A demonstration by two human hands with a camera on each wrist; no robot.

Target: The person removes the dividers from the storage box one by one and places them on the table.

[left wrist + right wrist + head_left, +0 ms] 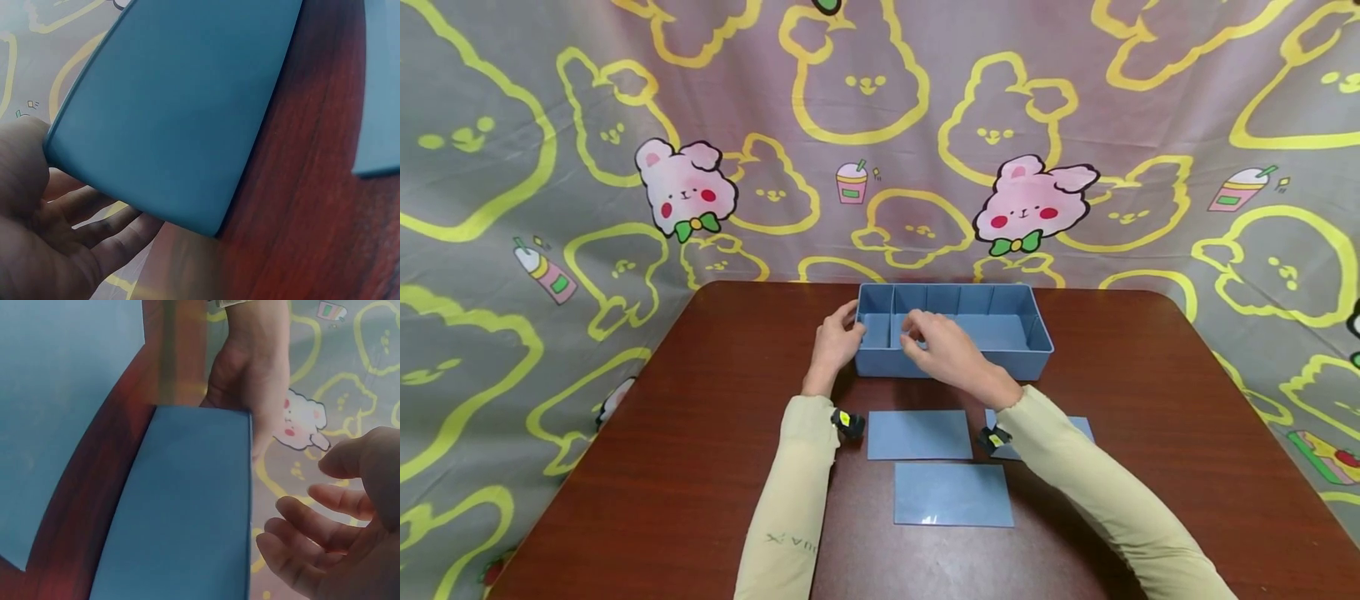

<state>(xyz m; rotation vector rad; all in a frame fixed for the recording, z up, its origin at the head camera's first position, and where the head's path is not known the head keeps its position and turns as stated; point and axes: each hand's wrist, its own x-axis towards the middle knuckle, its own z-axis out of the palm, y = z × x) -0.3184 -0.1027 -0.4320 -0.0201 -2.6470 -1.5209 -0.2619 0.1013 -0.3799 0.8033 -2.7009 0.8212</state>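
Note:
A blue rectangular box (955,364) stands at the far side of the table, its top uncovered. One divider (892,317) crosses it near the left end, and slots line its back wall. My left hand (835,340) grips the box's left end; in the left wrist view the thumb lies at the rim and the fingers (128,240) reach around the end wall. Over the box, just right of the divider, hovers my right hand (946,346). Its fingers (315,519) are loosely bent and apart, with nothing between them in the right wrist view.
Flat blue panels lie on the brown table (700,467) in front of the box: one at centre (919,435), one nearer (953,495), and one at right (1081,427) partly hidden under the right forearm. A patterned curtain (910,108) hangs behind the table.

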